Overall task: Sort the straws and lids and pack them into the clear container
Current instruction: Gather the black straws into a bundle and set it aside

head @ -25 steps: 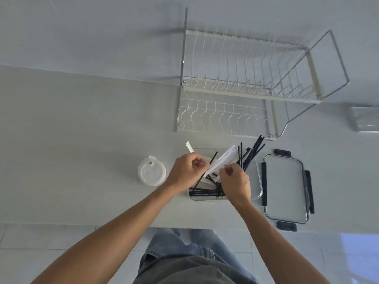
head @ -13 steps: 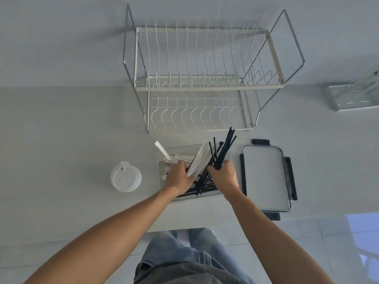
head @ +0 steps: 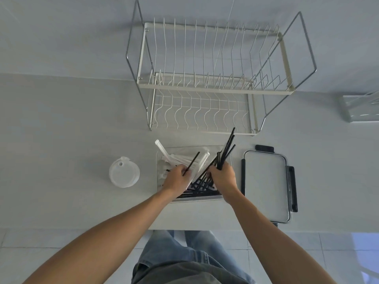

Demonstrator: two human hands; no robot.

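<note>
- The container (head: 164, 160) is seen in the middle of the frame, on the counter (head: 61, 140), and both hands are working inside it.
- A bundle of black straws (head: 226, 148) is gripped by the right hand (head: 222, 177); its fingers are curled closed around the bundle, and the upper ends are fanned out over the far rim, toward the rack (head: 205, 89).
- One black straw (head: 191, 163) is pinched by the left hand (head: 177, 178), with the fingers curled; whether some white straws (head: 180, 157) are also held by it cannot be told, because the hand covers them.
- The white wrapped straws are lying in the left part of the container, and one of them sticks out over the upper left corner.
- More black straws are crossed at the near end of the container, under the hands.
- The cup lids (head: 124, 172) are stacked left of the container, apart from it, and are not yet packed.
- The container's cover (head: 266, 185) is laid to the right, just beside it.
- Risk: the bundle is held near its lower end only, so straws can slip out and fall over the rim onto the counter.
- Risk: the crossed straws can be caught when the bundle is moved, and the two kinds can be mixed again.
- Risk: straws which stick out can stop the cover from closing later.
</note>
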